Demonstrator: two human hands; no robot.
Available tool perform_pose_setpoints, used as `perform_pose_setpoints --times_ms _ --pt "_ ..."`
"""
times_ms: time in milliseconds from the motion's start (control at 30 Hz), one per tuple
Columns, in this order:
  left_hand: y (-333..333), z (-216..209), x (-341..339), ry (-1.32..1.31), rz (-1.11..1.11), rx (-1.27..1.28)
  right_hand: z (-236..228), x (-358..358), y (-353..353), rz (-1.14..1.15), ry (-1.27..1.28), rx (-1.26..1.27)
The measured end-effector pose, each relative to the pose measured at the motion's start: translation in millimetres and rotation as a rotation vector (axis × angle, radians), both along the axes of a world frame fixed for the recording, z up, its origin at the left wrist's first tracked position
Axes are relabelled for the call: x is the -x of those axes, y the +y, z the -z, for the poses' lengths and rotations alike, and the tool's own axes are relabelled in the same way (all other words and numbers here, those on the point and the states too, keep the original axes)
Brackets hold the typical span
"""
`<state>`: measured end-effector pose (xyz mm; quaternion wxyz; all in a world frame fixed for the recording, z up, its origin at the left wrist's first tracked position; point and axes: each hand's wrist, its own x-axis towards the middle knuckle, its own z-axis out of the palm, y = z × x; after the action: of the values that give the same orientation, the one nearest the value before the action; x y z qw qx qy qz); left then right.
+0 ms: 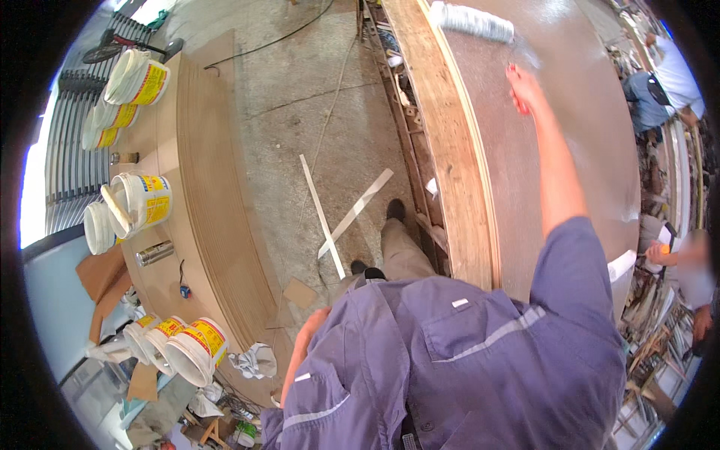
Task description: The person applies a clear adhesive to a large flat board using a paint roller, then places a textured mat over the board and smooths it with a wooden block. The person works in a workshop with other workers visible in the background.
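Apparently the right hand (525, 90) is curled closed around the grip of a paint roller (476, 24), whose pale, shaggy sleeve rests on the brown board (499, 142) just ahead of the knuckles; the left hand is out of sight beyond the forearm (301, 346), so I cannot tell how it stands. The roller's frame, between sleeve and fist, is hard to make out. Beneath the right hand the board has a wet-looking sheen, and a bare timber edge (454, 150) runs along its left side. Farther left of that hand, two pale strips (358, 212) cross on the concrete floor (285, 127). Beyond them, white buckets (144, 202) with printed yellow-and-red labels stand on stacked sheets (196, 225), beside a metal can (154, 253) and a blue tape measure (185, 290). Well right of the hand, co-workers (675, 75) are partly cut off by the dark rim.
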<state>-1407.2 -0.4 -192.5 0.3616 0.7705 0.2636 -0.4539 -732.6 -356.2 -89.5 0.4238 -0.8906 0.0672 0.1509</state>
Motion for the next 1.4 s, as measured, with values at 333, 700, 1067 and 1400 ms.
perform_pose_setpoints --times_ms 333,700,1067,1400 --pt "-2 -234 -303 -0.662 -0.589 0.843 -2 -1 -14 -0.033 0.043 0.049" --pt "15 -391 -381 -1.037 -0.09 2.136 -43 453 -165 0.478 0.337 0.176" --pt "49 -365 -459 -1.423 -0.082 2.002 -68 257 -162 0.383 0.391 0.282" --pt "63 -359 -568 -1.47 -0.393 1.577 -2 -238 -70 0.072 0.151 0.151"
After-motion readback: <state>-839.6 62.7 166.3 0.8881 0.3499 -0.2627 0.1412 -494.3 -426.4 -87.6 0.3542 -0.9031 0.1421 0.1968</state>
